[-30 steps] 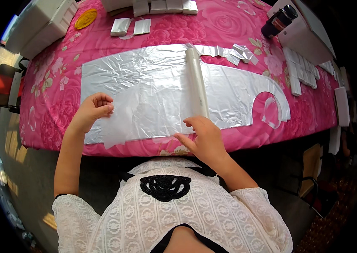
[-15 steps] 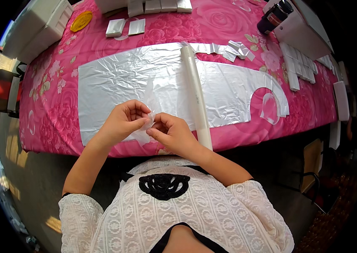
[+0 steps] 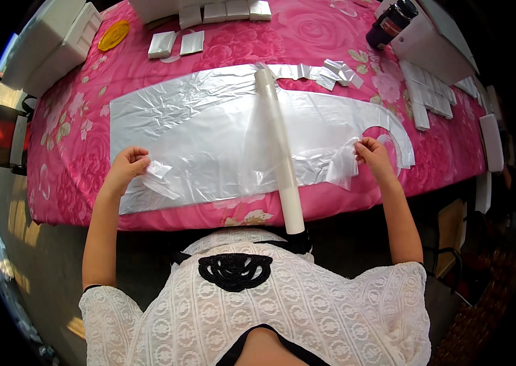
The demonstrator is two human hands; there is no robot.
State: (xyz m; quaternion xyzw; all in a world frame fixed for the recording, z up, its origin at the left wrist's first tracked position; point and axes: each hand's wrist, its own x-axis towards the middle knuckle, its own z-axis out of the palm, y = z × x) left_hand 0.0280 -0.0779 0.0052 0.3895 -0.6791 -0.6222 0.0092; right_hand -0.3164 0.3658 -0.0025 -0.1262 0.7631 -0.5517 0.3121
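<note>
A thin clear plastic film [image 3: 342,166] is spread between my two hands, draped over a whitish roll [image 3: 283,158]. My left hand [image 3: 127,169] pinches its crumpled left end between thumb and fingers, near the left edge of a silver plastic sheet [image 3: 142,116]. At the right, my right hand [image 3: 377,160] pinches the other end of the film, beside the rounded cut-out in the silver sheet. The sheet lies flat and slightly creased beneath the film and the roll. The roll lies crosswise on it, its near end jutting past the table edge.
The table has a pink flowered cloth [image 3: 75,165]. Folded silver packets [image 3: 192,43] and white boxes [image 3: 44,49] stand along the back. A dark flask [image 3: 392,24] is at the far right, near more silver bundles [image 3: 425,94]. A yellow coil [image 3: 113,35] lies far left.
My hands have moved apart from close together at the middle, the left one leftward and the right one across the roll. The film between them has been spread out wide.
</note>
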